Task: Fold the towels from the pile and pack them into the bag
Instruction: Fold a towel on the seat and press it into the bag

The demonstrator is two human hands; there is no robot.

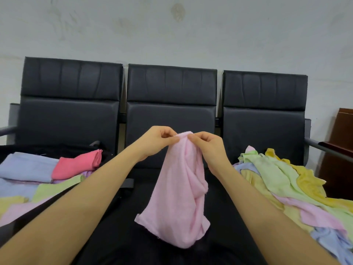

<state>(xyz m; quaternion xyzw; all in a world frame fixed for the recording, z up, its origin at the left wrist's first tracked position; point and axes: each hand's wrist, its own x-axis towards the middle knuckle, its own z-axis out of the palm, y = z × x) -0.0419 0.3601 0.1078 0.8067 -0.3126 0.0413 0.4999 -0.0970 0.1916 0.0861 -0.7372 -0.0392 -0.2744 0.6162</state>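
- A pale wall [191, 31] stands behind a row of three black chairs [172, 104]; a brown wooden board [342, 150] leans at the far right.
- On the right seat lies the loose pile [286, 180] of towels; on the left sit folded towels [38, 175], with a dark thing behind them that may be the bag, though I cannot tell.
- The pink towel [179, 197] hangs over the middle seat, long axis vertical, bunched.
- Left hand [156, 140] and right hand [208, 144] pinch its top edge, nearly touching, equally near; the coming move likely calls for spreading them apart.
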